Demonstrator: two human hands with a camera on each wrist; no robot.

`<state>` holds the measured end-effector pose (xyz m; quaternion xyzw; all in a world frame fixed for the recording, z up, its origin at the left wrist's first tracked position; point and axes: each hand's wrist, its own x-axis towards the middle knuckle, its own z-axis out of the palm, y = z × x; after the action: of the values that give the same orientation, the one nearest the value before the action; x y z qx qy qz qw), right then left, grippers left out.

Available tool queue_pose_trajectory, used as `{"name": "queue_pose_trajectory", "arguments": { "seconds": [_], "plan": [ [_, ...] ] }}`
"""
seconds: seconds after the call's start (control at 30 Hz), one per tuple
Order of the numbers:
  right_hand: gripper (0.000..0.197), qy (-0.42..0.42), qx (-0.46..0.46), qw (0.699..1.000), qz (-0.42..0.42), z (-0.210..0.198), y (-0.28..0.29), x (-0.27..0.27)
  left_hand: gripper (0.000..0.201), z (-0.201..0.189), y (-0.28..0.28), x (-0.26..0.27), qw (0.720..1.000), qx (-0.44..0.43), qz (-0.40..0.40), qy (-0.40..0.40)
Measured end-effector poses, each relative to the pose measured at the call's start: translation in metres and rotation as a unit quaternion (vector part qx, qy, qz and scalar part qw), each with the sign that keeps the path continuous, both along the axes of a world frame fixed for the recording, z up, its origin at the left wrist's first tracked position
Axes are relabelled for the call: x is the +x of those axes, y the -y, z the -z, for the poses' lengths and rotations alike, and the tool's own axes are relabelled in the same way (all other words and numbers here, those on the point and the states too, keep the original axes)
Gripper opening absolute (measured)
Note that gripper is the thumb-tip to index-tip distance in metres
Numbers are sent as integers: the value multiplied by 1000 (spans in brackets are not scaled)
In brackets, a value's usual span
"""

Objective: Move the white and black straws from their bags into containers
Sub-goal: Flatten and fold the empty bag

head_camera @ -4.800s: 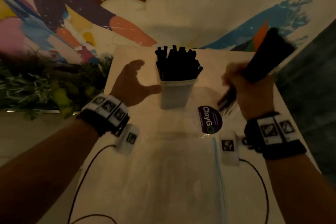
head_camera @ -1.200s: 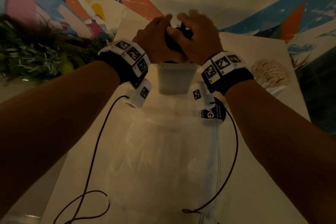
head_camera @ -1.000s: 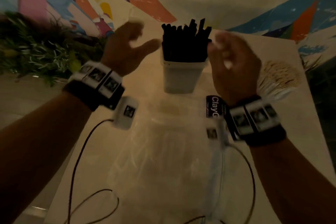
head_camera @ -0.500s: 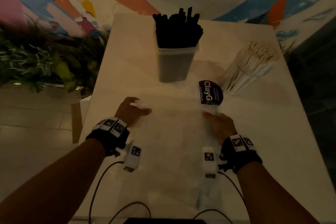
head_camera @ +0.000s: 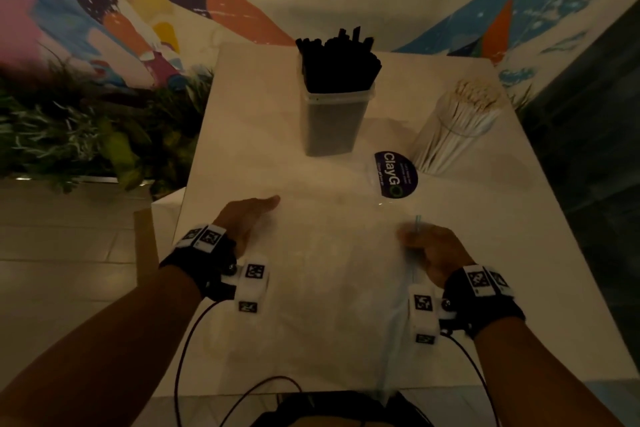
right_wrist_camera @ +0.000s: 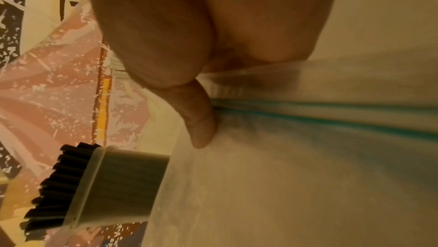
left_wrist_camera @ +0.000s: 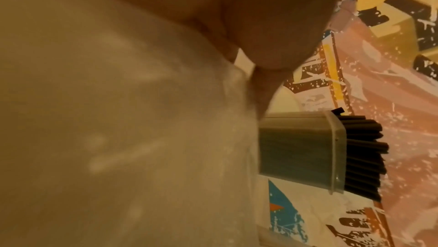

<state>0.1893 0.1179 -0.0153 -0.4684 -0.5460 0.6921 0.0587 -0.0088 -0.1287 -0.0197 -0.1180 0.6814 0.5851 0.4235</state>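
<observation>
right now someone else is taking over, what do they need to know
Left hand: flat and open on the empty clear bag.
Right hand: on the bag's zip edge; whether it grips is unclear.
Done: black straws stand in the container.
Left: white straws, bundled at the table's right, need a container; none is visible for them.

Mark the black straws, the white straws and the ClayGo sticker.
black straws (head_camera: 339,62), head view, middle of the bundle above the container rim
white straws (head_camera: 457,125), head view, mid-bundle
ClayGo sticker (head_camera: 396,174), head view, centre of the round label
</observation>
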Motion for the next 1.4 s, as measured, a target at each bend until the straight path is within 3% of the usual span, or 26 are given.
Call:
{"name": "queue_pose_trajectory", "arguments": {
  "seconds": [0.07,0.1,0.17,0.23,0.3,0.37,0.4,0.43,0.5,0.53,0.6,0.67,0.73,0.8,0.87,0.93,0.97,1.03,1.1,1.17,1.3,1.4],
  "plan": [
    [19,-1,11,1000,6,-2,-2,3,48,-4,-5,1,993,-92,17,-75],
    [22,4,19,1000,4,-4,-2,3,48,-7,-8,3,986,-115,-17,-122],
    [25,17,39,999,8,-4,-5,6,47,-13,-13,5,983,-83,-53,-157],
    [25,24,56,998,34,-1,-12,12,45,-21,-15,9,991,-52,-34,-118],
    [24,23,64,996,61,2,-22,20,46,-25,-15,17,992,-49,110,-36],
    [26,20,62,994,91,5,-33,32,38,-22,-14,30,951,-118,284,-28],
    [26,19,58,993,105,6,-39,39,32,-15,-14,35,925,-163,337,-63],
    [26,17,49,991,120,7,-46,46,29,-8,-15,38,908,-187,359,-109],
    [22,33,49,990,127,12,-60,63,36,3,-23,40,917,-179,315,-165],
    [18,63,74,989,112,16,-69,73,37,3,-30,42,920,-164,296,-197],
    [11,137,144,978,63,15,-85,92,34,-13,-46,51,891,-144,311,-297],
    [42,168,241,956,15,0,-101,102,27,-33,-60,61,845,-123,332,-399],
    [67,108,324,940,6,-36,-109,95,19,-55,-70,63,805,-106,349,-468],
    [77,-1,326,945,-26,-79,-110,71,20,-74,-79,63,779,-99,363,-501],
    [92,-65,313,940,-120,-111,-109,45,18,-89,-89,65,751,-100,378,-532],
    [106,-71,304,919,-239,-128,-104,21,10,-104,-99,72,722,-99,387,-565],
    [102,-65,294,908,-292,-133,-100,12,9,-110,-102,76,709,-94,393,-577],
    [68,-97,274,900,-325,-138,-93,2,12,-118,-102,79,698,-86,405,-584],
    [29,-158,245,927,-237,-138,-90,3,22,-125,-94,73,702,-119,413,-568],
    [7,-177,213,950,-145,-129,-95,10,24,-132,-82,61,731,-168,407,-521],
    [12,-178,172,961,-120,-112,-89,19,13,-132,-65,44,821,-112,318,-461],
    [21,-205,145,965,-73,-108,-76,18,19,-122,-62,47,904,30,98,-415]
  ]
}}
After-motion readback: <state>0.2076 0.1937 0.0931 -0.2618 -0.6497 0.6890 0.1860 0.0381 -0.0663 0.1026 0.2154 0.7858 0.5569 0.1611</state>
